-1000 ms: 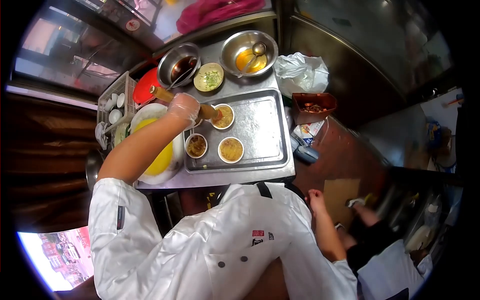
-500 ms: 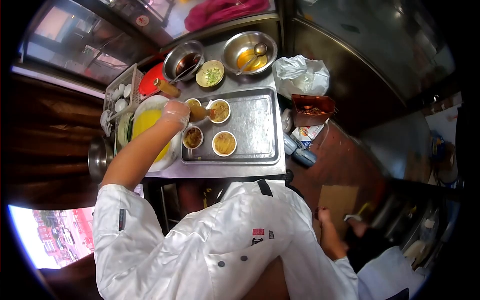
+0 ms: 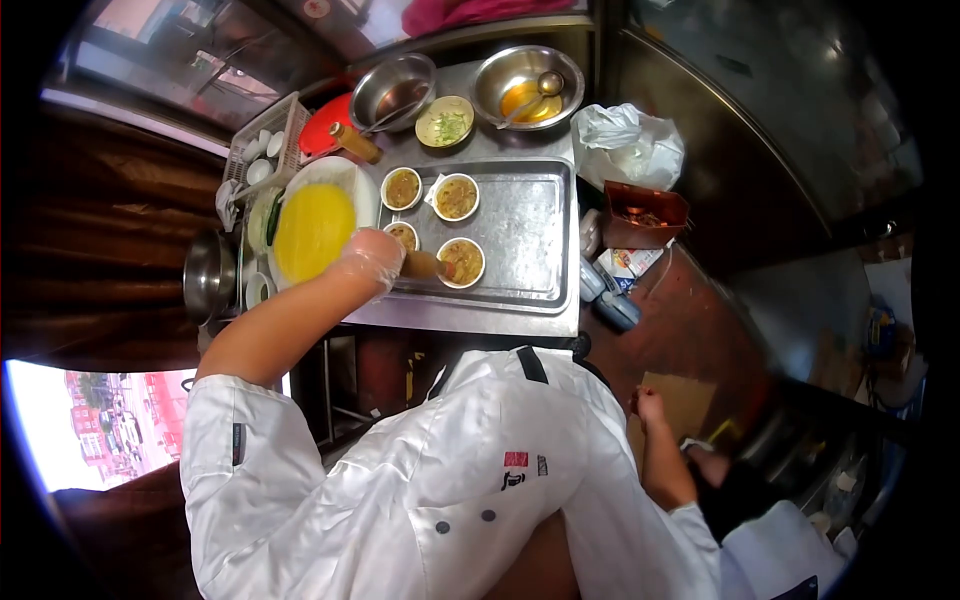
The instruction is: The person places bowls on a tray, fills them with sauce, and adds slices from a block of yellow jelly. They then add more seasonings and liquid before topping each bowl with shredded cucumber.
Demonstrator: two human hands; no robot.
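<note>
My left hand (image 3: 371, 262), in a clear plastic glove, is closed round a squeeze bottle (image 3: 422, 265) of brown sauce, held nearly level. Its nozzle points over the front right cup (image 3: 463, 258) of yellowish food. Partly behind the hand is another cup (image 3: 403, 235); two more, the back left cup (image 3: 402, 187) and back right cup (image 3: 456, 197), stand behind. They sit at the left of a metal tray (image 3: 520, 225). My right hand (image 3: 649, 404) hangs low at my side with curled fingers; whatever it may hold cannot be made out.
Left of the tray is a large white bowl (image 3: 365, 185) of yellow food. A second bottle (image 3: 355, 143), a green-garnish bowl (image 3: 445, 122) and two steel bowls (image 3: 393, 90) stand behind. A white plastic bag (image 3: 640, 145) and a red-brown container (image 3: 645, 215) are at the right.
My left hand has brought the squeeze bottle nearer to me, from the back right cup to the front right cup. The head view has shifted slightly. My right hand stays low.
</note>
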